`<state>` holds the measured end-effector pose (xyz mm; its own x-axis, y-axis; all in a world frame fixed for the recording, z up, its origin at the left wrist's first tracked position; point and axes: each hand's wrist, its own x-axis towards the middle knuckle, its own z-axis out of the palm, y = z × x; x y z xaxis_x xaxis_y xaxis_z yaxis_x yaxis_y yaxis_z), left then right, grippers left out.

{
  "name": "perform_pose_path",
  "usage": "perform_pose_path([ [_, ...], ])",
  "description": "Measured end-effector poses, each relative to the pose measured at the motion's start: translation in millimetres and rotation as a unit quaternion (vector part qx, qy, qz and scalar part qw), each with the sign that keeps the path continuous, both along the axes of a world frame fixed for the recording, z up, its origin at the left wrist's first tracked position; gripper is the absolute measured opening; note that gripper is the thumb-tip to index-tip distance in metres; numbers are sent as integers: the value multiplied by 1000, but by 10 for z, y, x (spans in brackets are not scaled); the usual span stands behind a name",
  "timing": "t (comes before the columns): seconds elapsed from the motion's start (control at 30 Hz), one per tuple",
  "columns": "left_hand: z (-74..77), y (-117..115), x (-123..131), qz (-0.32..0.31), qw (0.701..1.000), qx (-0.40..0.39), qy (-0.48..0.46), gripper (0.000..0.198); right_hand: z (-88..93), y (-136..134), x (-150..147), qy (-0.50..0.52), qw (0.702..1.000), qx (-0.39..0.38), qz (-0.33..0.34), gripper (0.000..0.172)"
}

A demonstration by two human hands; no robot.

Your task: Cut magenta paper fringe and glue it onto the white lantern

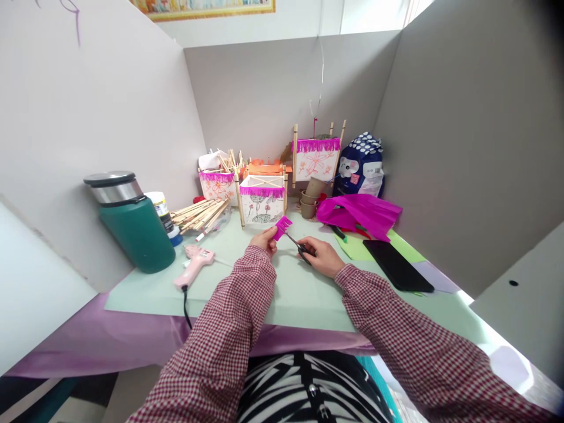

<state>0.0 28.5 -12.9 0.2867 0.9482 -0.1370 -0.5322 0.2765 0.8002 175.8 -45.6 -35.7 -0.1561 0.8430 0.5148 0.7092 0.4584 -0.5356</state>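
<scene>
My left hand [264, 239] pinches a small strip of magenta paper [282, 228], whose upper right edge is cut into a fringe. In my right hand [322, 257] is a pair of dark-handled scissors [305, 251], its fingers closed round the handles. The blades reach up and left to the paper's fringed edge. Just behind the paper stands a square lantern [263, 205] of wooden sticks and white drawn-on panels, with magenta fringe along its top. A similar fringed lantern [316, 161] is farther back on the right.
To the left are a green flask [136, 229], a pink glue gun [194, 268], a jar [159, 208] and a pile of wooden sticks [200, 216]. At right lie magenta paper [361, 212], a black phone [396, 265] and green paper [412, 251]. Grey partitions [291, 82] enclose the table.
</scene>
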Motion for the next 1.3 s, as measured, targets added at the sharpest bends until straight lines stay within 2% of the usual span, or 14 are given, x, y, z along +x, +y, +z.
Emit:
perform_pose_path([
  [0.43,15,21,-9,15,1000,-19,7,25,-11,13,15,-13,1000,1,-20,26],
  [0.63,-4,52,-15,13,999,-42,2,15,-23,25,32,-16,999,10,-42,26],
  [0.83,30,50,-41,24,998,-54,-22,16,-23,32,73,-22,997,9,-72,27],
  [0.97,49,41,-57,42,997,-51,-37,22,37,-14,68,-21,999,24,-38,30],
  [1.07,64,28,-59,46,996,-51,-55,19,70,-45,49,-32,999,21,-13,29],
  [1.3,77,0,-38,17,998,-51,-40,19,83,-62,18,-32,999,16,1,27],
])
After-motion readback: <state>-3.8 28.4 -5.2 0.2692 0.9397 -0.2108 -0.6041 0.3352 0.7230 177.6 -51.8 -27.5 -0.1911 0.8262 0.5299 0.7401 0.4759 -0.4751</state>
